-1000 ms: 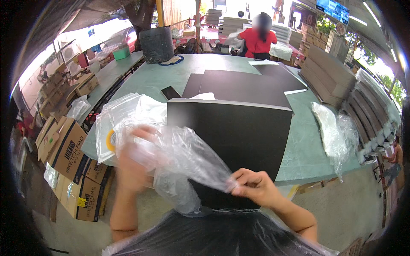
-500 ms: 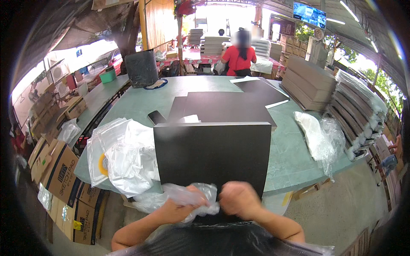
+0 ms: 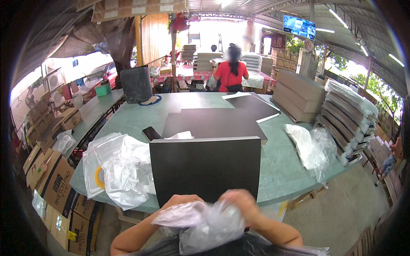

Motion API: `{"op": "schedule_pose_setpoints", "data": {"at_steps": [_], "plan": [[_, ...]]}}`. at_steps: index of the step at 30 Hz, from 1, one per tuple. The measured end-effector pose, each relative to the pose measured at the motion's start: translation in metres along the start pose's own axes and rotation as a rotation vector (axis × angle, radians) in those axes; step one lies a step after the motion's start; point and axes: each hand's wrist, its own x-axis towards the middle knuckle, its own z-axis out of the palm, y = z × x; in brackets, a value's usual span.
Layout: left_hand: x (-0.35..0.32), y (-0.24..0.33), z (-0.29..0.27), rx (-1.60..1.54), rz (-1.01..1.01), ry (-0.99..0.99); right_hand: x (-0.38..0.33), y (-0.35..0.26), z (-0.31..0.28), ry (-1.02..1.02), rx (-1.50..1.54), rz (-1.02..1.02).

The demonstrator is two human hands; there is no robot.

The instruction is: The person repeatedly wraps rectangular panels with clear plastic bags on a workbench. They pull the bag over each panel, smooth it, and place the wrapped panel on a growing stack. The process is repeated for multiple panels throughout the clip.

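Observation:
A crumpled clear plastic bag [image 3: 213,228] bunches up between my two hands, close to my body. My left hand [image 3: 184,199] is closed on its left part, with the fingers mostly hidden behind the plastic. On the other side, my right hand [image 3: 242,205] is curled against the bag and blurred by motion; it appears closed on the plastic. Just beyond both hands a thick black board or stack with a pale top edge [image 3: 205,164] stands upright against the table's near edge, its lower part hidden by the hands and bag.
The green table [image 3: 277,170] holds large black sheets [image 3: 209,121], a phone [image 3: 151,133], plastic bags [image 3: 128,170] with a yellow tape roll [image 3: 99,177], more plastic [image 3: 314,147], grey board stacks [image 3: 297,96] and wrapped stacks [image 3: 348,121]. Cartons [image 3: 55,179] stand left. A person in red [image 3: 230,74] works beyond.
The plastic has shifted right and is bunched between both hands. My right hand, earlier beside it, is now against it. The view has tilted up, so the table sits lower.

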Motion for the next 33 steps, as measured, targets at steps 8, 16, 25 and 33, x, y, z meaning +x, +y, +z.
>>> {"op": "schedule_pose_setpoints", "data": {"at_steps": [8, 16, 25, 33], "plan": [[-0.012, 0.010, -0.008, -0.306, -0.029, -0.031, -0.008, -0.025, 0.001, 0.050, -0.241, 0.033], [0.005, -0.006, -0.024, -0.498, -0.041, 0.375, 0.002, 0.019, -0.032, 0.037, 0.261, 0.025], [-0.001, -0.038, -0.027, 0.080, -0.171, 0.387, 0.011, 0.006, -0.067, -0.292, 0.699, -0.213], [0.004, -0.004, 0.004, 0.638, 0.140, 0.227, 0.033, 0.006, -0.008, -0.035, -1.070, -0.513]]}}
